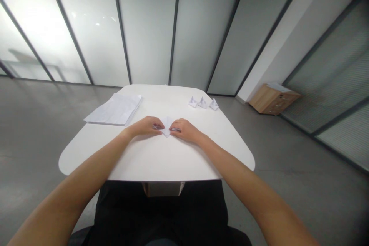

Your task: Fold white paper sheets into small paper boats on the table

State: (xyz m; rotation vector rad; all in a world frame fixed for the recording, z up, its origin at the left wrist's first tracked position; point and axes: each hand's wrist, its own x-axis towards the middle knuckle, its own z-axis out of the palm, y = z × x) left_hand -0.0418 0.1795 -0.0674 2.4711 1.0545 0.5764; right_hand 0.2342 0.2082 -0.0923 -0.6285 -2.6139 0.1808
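I read the left hand (145, 126) and right hand (184, 130) at mid-table, fingers pressed together and resting on a folded white paper (165, 127) between them; whether they pinch it, I cannot tell. The paper lies on the white table (155, 161). At far left lies a paper stack (113, 110); at far right, three small paper boats (203, 102) stand in a row. A wooden drawer cabinet (272, 100) stands on the floor to the right.
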